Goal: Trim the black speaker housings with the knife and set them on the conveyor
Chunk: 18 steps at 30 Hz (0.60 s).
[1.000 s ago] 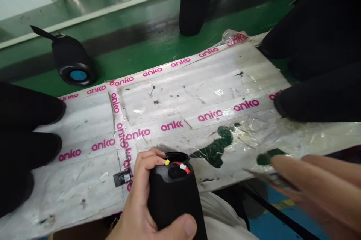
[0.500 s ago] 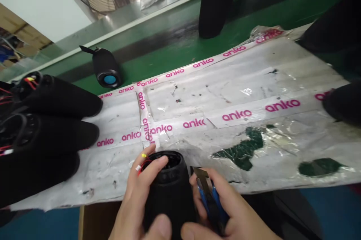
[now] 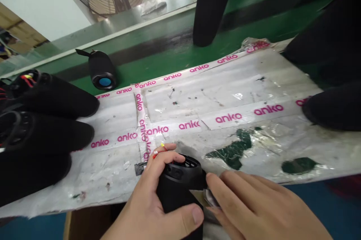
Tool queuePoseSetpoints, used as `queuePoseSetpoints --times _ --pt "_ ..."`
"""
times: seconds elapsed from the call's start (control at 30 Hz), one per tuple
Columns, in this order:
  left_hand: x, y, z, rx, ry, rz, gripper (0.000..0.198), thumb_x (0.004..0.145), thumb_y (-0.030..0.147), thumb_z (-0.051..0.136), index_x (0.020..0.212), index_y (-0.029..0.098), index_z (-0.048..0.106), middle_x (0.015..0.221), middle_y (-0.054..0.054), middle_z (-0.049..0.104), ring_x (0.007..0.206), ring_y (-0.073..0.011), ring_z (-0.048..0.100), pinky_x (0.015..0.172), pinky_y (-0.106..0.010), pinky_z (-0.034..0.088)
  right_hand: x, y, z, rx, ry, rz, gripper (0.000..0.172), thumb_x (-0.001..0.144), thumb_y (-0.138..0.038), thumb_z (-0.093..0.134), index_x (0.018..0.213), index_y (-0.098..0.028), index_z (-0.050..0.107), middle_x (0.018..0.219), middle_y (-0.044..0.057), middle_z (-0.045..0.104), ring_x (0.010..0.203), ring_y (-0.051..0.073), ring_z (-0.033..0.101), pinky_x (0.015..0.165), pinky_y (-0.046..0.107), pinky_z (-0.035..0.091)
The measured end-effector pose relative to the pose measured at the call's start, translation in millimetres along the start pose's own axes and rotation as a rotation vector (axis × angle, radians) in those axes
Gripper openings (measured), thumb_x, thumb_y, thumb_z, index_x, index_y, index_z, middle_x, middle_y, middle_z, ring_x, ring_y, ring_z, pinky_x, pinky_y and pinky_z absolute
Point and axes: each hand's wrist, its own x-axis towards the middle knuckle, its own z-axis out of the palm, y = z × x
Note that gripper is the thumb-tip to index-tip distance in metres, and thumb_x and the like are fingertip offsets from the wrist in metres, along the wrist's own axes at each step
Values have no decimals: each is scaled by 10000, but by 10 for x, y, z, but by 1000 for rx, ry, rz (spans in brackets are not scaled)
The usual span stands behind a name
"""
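Note:
My left hand (image 3: 158,191) is wrapped round a black cylindrical speaker housing (image 3: 176,195) at the front edge of the bench. Its fingers lie over the open upper end, and its thumb presses on the side. Thin red wires (image 3: 160,153) with small white and yellow connectors stick out by those fingers. My right hand (image 3: 248,202) is closed round a utility knife (image 3: 211,198), with the blade against the housing's right side. Most of the knife's handle is hidden under the fingers.
More black speaker housings (image 3: 56,93) lie at the left, some with wires showing. A small speaker (image 3: 102,70) with a blue end and a tall black cylinder (image 3: 210,14) stand on the green surface. Dark shapes (image 3: 335,108) fill the right. A taped covering (image 3: 175,101) lies over the bench.
The speaker housing has tilted and shifted right with my left hand. My right hand has turned over the knife, bringing the blade against the housing's side. A small dark strip now shows left of my left hand.

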Motion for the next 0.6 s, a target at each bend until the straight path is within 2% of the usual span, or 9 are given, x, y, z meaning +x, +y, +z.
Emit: queuePoseSetpoints --times 0.13,0.23,0.4,0.6 --pt "104 -110 20 55 -120 92 626 786 382 984 1344 426 704 1703 -54 516 1631 -424 424 1306 -648 370 -24 29 -65 -48 -104 31 267 1036 -110 441 1231 -225 582 819 -44 663 640 173 640 611 348 442" --pt "134 -142 11 66 -115 132 656 783 292 970 1357 445 692 1705 -48 512 1642 -420 404 1310 -649 359 -41 32 -56 -39 -122 39 304 1005 -96 443 1241 -225 585 827 -45 660 647 176 635 614 354 433" --pt "124 -106 18 72 -92 153 670 724 245 975 1312 432 712 1575 -54 619 1574 -435 483 1284 -679 378 -39 71 -44 -13 -94 30 283 1010 -99 472 1243 -217 582 836 -41 672 668 176 639 644 354 443" --pt "127 -79 7 70 -121 119 678 747 199 947 1327 448 701 1647 -28 562 1567 -404 503 1303 -644 371 3 125 -95 -42 -153 -17 253 1000 -99 505 1198 -237 580 867 -45 704 694 181 663 647 363 461"
